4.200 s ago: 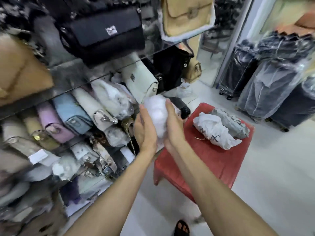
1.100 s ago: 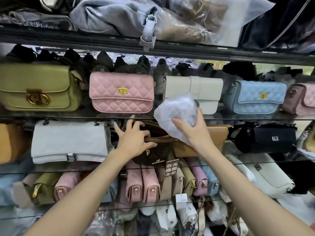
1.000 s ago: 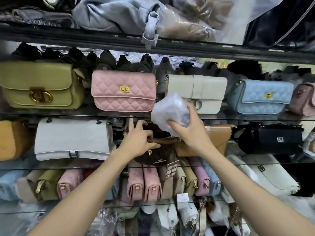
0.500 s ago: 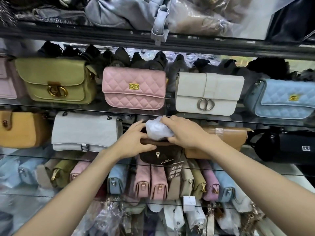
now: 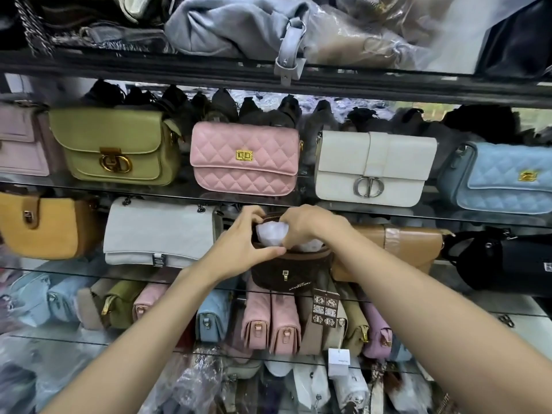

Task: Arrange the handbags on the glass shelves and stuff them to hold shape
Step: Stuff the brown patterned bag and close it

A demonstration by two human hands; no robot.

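A small dark brown handbag (image 5: 286, 273) stands upright on the middle glass shelf (image 5: 89, 268), its top open. A white crumpled wad of stuffing (image 5: 270, 234) sits in the opening, mostly inside. My left hand (image 5: 242, 246) grips the bag's left rim, thumb along the front edge. My right hand (image 5: 310, 225) curls over the wad and presses it down into the bag. A printed tag (image 5: 325, 309) hangs below the bag.
A white bag (image 5: 158, 231) stands left of the brown one, a tan bag (image 5: 397, 249) right, a black bag (image 5: 507, 261) further right. The shelf above carries green (image 5: 113, 144), pink (image 5: 245, 156), cream (image 5: 373, 165) and blue (image 5: 501, 177) bags. Lower shelves hold several packed bags.
My right hand brought the stuffing wad down from in front of the cream bag and pushed it into the brown bag's opening. My left hand stayed on the bag's rim.
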